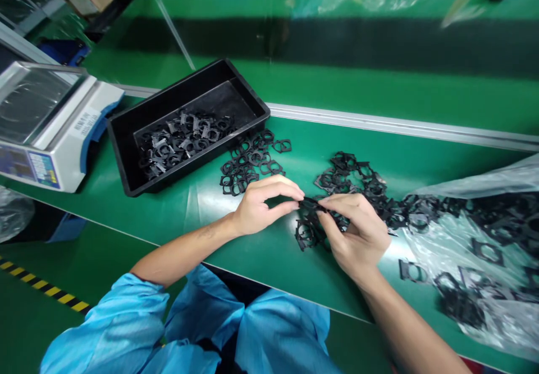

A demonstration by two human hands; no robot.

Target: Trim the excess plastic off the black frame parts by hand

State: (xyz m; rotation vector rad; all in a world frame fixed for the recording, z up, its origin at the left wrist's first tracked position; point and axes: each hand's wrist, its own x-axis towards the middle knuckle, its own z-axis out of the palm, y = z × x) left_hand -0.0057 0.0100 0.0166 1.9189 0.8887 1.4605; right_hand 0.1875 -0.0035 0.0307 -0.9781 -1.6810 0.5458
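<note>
The left hand [261,205] and the right hand [356,231] meet over the table [197,205], with one small black part [310,204] between them. On the left hand, thumb and forefinger are drawn nearly together at the tips, pinching the part's left end; a gap shows between the two behind the tips. The right hand grips the other end in much the same way, forefinger above and thumb below, with only the part's thickness seeming to keep them apart. How the right hand's remaining fingers are curled is hard to tell.

The part looks tilted and sits just above a small cluster [306,235] of similar pieces lying on the table. A larger pile [347,174] lies beyond the right hand, running toward a clear plastic bag [446,239] with more pieces in and around it.

Beyond the left hand, a flat group [252,160] of pieces lies beside a black tray [177,96], which holds a heap [185,138] of them. A scale [63,121] stands to the left of the tray.
</note>
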